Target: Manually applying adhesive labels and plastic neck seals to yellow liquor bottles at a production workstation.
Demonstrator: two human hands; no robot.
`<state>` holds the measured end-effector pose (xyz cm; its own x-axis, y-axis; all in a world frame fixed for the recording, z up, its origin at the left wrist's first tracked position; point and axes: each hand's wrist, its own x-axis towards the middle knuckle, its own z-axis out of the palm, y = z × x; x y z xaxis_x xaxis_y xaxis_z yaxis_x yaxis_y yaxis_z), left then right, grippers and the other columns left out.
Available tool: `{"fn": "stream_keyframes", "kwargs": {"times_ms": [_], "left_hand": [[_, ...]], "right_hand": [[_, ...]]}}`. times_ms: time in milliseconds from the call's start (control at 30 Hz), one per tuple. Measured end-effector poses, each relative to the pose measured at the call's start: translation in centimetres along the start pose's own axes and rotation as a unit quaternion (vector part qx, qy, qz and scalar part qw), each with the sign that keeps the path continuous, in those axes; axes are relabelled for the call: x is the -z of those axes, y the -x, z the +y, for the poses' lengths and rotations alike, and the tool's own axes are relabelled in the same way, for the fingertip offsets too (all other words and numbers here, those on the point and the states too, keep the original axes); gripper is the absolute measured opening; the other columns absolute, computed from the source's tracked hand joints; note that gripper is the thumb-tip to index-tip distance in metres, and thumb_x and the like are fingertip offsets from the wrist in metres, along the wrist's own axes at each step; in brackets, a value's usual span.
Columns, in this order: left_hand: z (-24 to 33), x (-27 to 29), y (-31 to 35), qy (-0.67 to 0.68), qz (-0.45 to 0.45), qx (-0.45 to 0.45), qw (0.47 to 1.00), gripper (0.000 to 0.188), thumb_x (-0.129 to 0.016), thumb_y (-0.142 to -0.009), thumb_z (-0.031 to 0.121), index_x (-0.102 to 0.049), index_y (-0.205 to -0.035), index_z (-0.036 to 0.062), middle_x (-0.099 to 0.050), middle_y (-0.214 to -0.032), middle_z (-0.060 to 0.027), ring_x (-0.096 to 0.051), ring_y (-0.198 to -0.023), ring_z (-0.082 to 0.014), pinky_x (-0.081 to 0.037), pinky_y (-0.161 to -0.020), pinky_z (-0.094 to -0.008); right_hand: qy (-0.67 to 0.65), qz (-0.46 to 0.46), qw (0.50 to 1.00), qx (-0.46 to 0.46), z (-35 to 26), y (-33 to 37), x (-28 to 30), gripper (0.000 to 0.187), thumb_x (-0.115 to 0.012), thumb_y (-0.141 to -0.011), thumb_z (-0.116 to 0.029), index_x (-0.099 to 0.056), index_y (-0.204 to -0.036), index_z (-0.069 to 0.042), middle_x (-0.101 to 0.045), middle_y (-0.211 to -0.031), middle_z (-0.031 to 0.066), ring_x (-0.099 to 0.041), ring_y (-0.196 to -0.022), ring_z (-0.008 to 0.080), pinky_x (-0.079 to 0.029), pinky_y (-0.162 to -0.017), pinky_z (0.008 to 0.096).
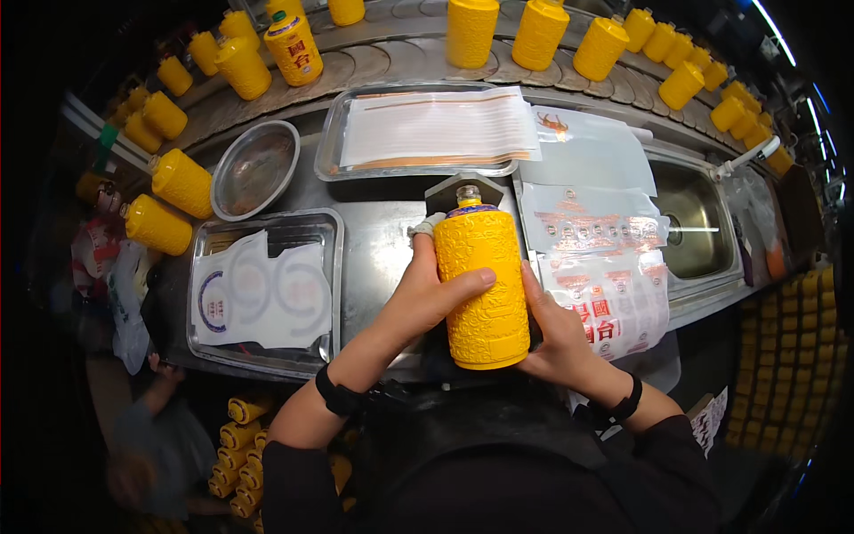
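A yellow embossed bottle (pixel 482 307) with a clear glass neck and a blue-purple patterned shoulder band stands nearly upright between my hands, over the near edge of the metal worktop. My left hand (pixel 425 289) wraps its left side, thumb lying across the front. Past those fingertips shows a whitish, cloth-like piece (pixel 429 225); whether I hold it is unclear. My right hand (pixel 559 334) grips the lower right side, several fingers hidden behind the bottle. Behind the neck sits a grey metal holder (pixel 440 191). Printed decal sheets (pixel 592 289) with red lettering and emblems lie beside my right hand.
A tray (pixel 336 267) with a curved-decal sheet is at left, below a round metal bowl (pixel 233 206). Another tray (pixel 327 147) holds striped sheets. A sink (pixel 698 222) is at right. Yellow bottles (pixel 471 36) line the curved conveyor (pixel 400 58). Another person (pixel 160 445) is at lower left.
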<state>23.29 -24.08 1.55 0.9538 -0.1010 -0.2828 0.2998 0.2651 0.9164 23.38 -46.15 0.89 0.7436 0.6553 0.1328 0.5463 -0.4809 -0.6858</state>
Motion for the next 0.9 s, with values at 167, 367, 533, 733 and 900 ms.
{"fn": "stream_keyframes", "kwargs": {"times_ms": [167,367,533,733,900], "left_hand": [[-0.4,1.2,-0.3,0.054,-0.036,0.014,0.998,0.093,-0.072,-0.08,0.017,-0.009,-0.145,0.0049,-0.04,-0.134,-0.0188,-0.044,-0.125,-0.0253,-0.036,-0.105,-0.0369],[-1.9,0.7,1.7,0.033,0.004,-0.053,0.998,0.098,-0.074,-0.079,0.017,-0.005,-0.147,0.006,-0.034,-0.139,-0.0207,-0.04,-0.13,-0.0272,-0.033,-0.108,-0.0391],[-2.1,0.8,1.6,0.024,0.007,-0.036,0.999,0.099,-0.074,-0.077,0.015,-0.005,-0.147,0.0061,-0.033,-0.141,-0.0196,-0.04,-0.129,-0.0269,-0.033,-0.107,-0.0381],[-2.6,0.7,2.0,0.009,-0.003,-0.03,1.0,0.084,-0.067,-0.079,0.012,-0.015,-0.145,0.004,-0.042,-0.134,-0.0157,-0.043,-0.126,-0.0229,-0.035,-0.105,-0.0348],[-2.3,0.8,1.4,-0.047,0.048,-0.062,0.996,0.05,-0.056,-0.093,0.027,-0.034,-0.13,0.0009,-0.048,-0.124,-0.0126,-0.049,-0.118,-0.0213,-0.039,-0.1,-0.0333]], "right_hand": [[0.002,-0.017,0.999,0.045,0.1,-1.0,0.7,0.109,-0.082,-0.065,-0.027,-0.016,-0.149,-0.002,-0.058,-0.087,0.0166,-0.06,-0.069,0.0338,-0.049,-0.06,0.0396],[-0.113,-0.092,0.987,-0.07,2.8,-2.3,6.0,0.079,-0.078,-0.073,-0.039,-0.044,-0.138,-0.01,-0.058,-0.081,0.0076,-0.054,-0.062,0.0165,-0.041,-0.055,0.0283],[0.03,0.072,0.984,-0.158,7.6,-6.2,7.9,0.038,-0.068,-0.08,-0.023,-0.064,-0.114,-0.005,-0.066,-0.082,0.0109,-0.058,-0.064,0.021,-0.047,-0.061,0.0318],[-0.009,0.157,0.972,-0.174,7.8,-3.8,9.1,0.035,-0.066,-0.08,-0.024,-0.065,-0.109,-0.004,-0.066,-0.083,0.0113,-0.062,-0.074,0.0265,-0.049,-0.072,0.0351],[-0.028,0.268,0.938,-0.22,5.6,2.7,9.4,0.03,-0.064,-0.079,-0.021,-0.067,-0.102,-0.003,-0.065,-0.081,0.0137,-0.062,-0.074,0.0265,-0.049,-0.071,0.0356]]}}
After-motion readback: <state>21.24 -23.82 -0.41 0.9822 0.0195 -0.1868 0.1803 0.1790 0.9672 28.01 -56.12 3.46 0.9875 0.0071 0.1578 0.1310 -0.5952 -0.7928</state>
